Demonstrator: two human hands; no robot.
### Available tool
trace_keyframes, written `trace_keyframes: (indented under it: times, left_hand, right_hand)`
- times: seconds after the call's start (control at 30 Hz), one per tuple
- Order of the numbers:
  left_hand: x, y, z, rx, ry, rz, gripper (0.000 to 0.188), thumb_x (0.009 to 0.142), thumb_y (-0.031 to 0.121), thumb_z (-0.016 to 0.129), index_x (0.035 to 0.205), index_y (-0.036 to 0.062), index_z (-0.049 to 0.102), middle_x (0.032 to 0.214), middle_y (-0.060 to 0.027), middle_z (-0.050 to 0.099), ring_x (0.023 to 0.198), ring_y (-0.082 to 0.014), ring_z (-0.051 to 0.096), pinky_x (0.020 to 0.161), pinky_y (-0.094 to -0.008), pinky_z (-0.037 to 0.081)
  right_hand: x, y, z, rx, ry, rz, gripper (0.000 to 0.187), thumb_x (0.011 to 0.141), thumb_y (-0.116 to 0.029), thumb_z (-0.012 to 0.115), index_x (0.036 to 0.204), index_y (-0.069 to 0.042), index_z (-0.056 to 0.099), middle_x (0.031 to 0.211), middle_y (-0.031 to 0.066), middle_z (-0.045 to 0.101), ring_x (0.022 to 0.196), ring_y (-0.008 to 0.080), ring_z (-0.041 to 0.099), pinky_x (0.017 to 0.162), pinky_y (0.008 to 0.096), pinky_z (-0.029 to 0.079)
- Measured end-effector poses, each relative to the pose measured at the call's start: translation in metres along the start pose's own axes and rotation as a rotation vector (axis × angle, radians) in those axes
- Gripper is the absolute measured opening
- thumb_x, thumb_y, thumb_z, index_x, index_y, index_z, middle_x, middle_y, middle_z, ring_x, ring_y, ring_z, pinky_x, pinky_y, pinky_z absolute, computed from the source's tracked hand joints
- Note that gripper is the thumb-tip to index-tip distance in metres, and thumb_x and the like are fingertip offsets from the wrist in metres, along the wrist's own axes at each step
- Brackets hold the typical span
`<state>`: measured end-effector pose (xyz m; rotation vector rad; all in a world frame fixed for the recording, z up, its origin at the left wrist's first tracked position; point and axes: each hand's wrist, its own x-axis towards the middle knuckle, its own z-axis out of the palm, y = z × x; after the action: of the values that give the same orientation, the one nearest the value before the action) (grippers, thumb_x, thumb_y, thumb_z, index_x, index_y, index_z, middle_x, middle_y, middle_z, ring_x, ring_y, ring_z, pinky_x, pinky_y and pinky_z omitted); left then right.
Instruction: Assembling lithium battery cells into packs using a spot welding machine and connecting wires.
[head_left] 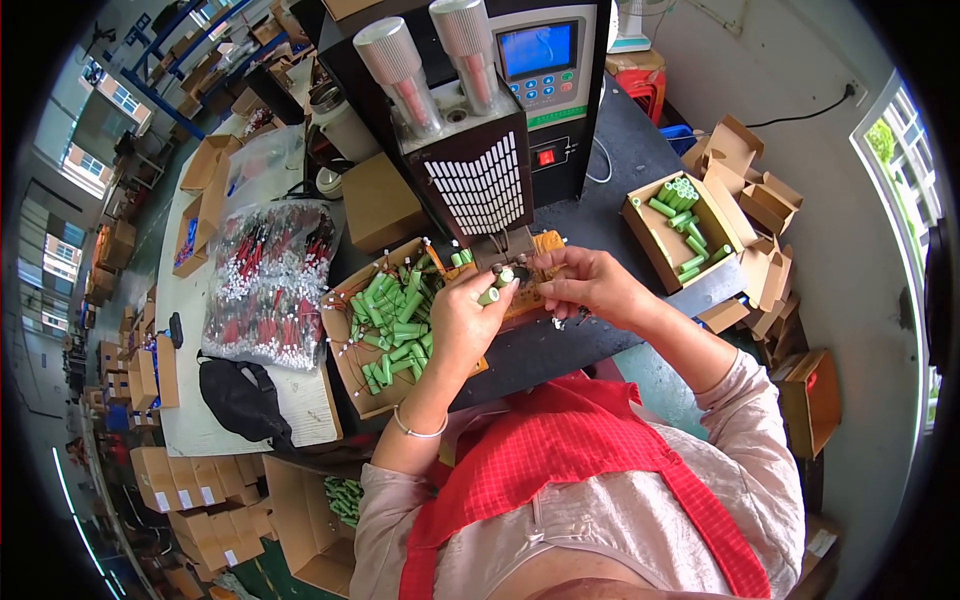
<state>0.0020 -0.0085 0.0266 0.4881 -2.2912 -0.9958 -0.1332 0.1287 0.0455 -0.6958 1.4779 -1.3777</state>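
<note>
My left hand [460, 318] is closed around green cylindrical battery cells [489, 296], ends up, just below the head of a black spot welder [421, 163]. Opposite it, my right hand [600, 285] has its thumb and fingers pinched together beside those cells. Whatever lies in that pinch is too small to make out. A small white connector [558, 323] shows under the right fingers. An orange-yellow block [547, 242] sits behind the hands, at the welder's base. The contact between the cells and the welder tips is hidden by my fingers.
Left of my hands, a cardboard box [375, 408] holds many green cells with wires. Another open box [655, 235] of cells stands at the right. A plastic bag of wired connectors [270, 285] and a black pouch [240, 400] lie farther left. Empty cartons [765, 205] pile up at right.
</note>
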Motion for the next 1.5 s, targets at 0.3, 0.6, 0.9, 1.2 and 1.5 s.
trace_keyframes:
  times: [0.3, 0.6, 0.9, 1.2, 1.5]
  left_hand:
    - [-0.01, -0.008, -0.023, -1.077, -0.393, -0.554, 0.02, 0.076, -0.001, 0.067, 0.092, 0.0019, 0.056, 0.085, -0.0016, 0.058, 0.068, -0.0062, 0.054, 0.061, -0.0179, 0.044]
    - [-0.006, -0.011, 0.007, -0.254, -0.003, -0.09, 0.016, 0.077, 0.007, 0.066, 0.089, -0.002, 0.063, 0.07, -0.009, 0.063, 0.062, -0.01, 0.057, 0.058, -0.0258, 0.045]
    - [-0.003, -0.015, 0.008, -0.328, -0.021, -0.177, 0.015, 0.078, 0.006, 0.064, 0.093, 0.0008, 0.063, 0.073, -0.0067, 0.064, 0.065, -0.0088, 0.057, 0.06, -0.0251, 0.045]
    - [-0.014, -0.044, -0.038, -0.301, 0.223, -0.274, 0.025, 0.081, 0.01, 0.063, 0.104, 0.0004, 0.061, 0.087, -0.0044, 0.059, 0.067, -0.0106, 0.054, 0.059, -0.024, 0.046]
    - [-0.048, -0.054, -0.066, -0.247, 0.187, -0.325, 0.024, 0.084, 0.007, 0.06, 0.106, -0.0011, 0.06, 0.093, -0.0028, 0.052, 0.08, -0.0066, 0.05, 0.068, -0.0191, 0.042]
  right_hand:
    - [-0.01, -0.006, 0.005, -0.057, -0.021, -0.085, 0.021, 0.086, -0.026, 0.06, 0.082, -0.005, 0.061, 0.065, -0.0017, 0.057, 0.056, 0.0038, 0.048, 0.051, 0.0187, 0.04]
    - [0.015, -0.002, 0.008, -0.159, -0.009, -0.024, 0.022, 0.086, -0.022, 0.057, 0.076, -0.003, 0.061, 0.058, -0.0008, 0.054, 0.049, 0.0047, 0.046, 0.045, 0.0207, 0.037]
    - [0.021, 0.002, 0.011, -0.178, 0.035, -0.002, 0.023, 0.086, -0.024, 0.057, 0.079, -0.003, 0.062, 0.057, -0.0001, 0.053, 0.049, 0.0046, 0.046, 0.046, 0.0207, 0.037]
    - [0.006, 0.003, -0.047, -0.429, 0.269, -0.322, 0.02, 0.085, -0.016, 0.056, 0.096, 0.001, 0.061, 0.077, 0.0082, 0.064, 0.067, 0.0115, 0.06, 0.063, 0.0258, 0.049]
    - [0.001, 0.071, -0.107, -1.126, 0.163, -0.416, 0.022, 0.07, -0.003, 0.058, 0.09, -0.008, 0.063, 0.089, 0.0106, 0.057, 0.087, 0.0284, 0.058, 0.076, 0.0374, 0.047]
